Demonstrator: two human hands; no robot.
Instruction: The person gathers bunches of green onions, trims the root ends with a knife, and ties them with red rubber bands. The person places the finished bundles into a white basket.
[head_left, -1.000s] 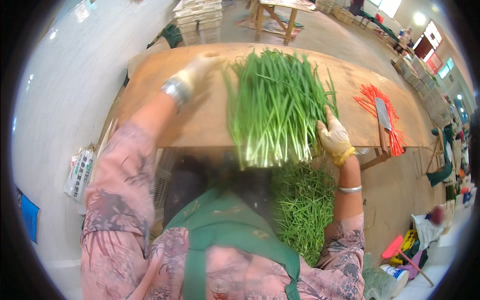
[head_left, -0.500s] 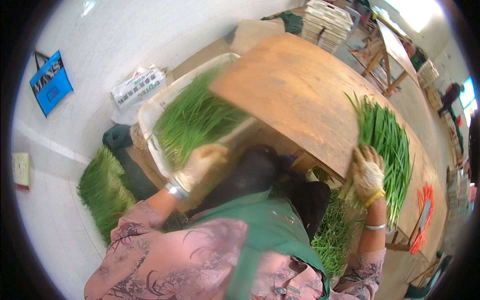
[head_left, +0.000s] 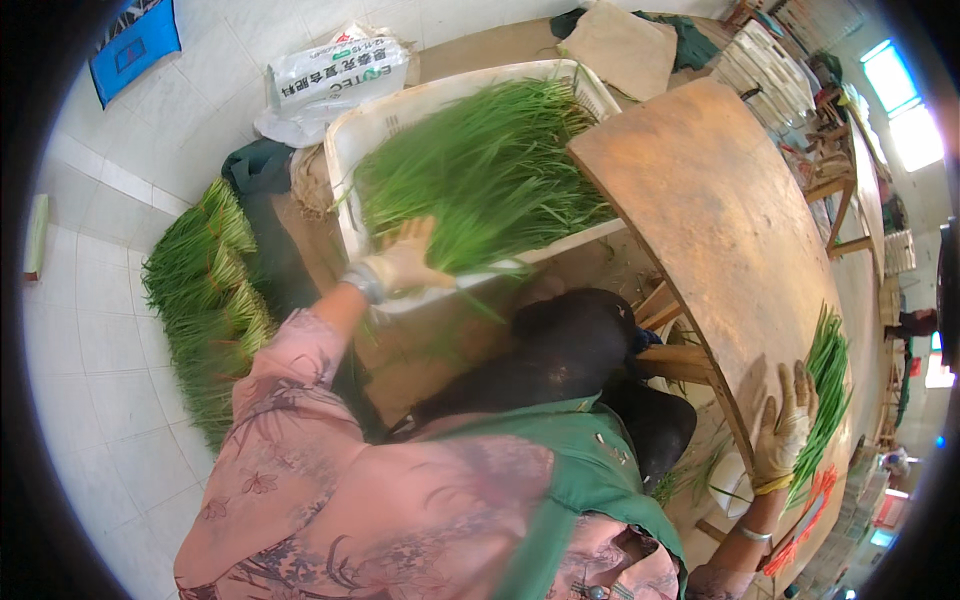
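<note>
My left hand, in a pale glove, reaches over the near left rim of a white plastic crate. Its fingers are spread against the long green chives filling the crate; the leaves by it are blurred. On the wooden table at the right, my gloved right hand lies with fingers stretched out. It rests beside a smaller pile of chives, its edge against the stalks. Near that wrist are red-orange ties with a flat blade-like strip among them.
Tied chive bundles lie on the floor at the left by the tiled wall. A white printed sack stands behind the crate. The table corner overhangs the crate's right side. Below the table is a white container; stacked crates stand farther back.
The view has swung, so the crate shows more fully. My left hand has moved forward to the chives in the crate, fingers spreading. The right hand stays on the table beside its pile.
</note>
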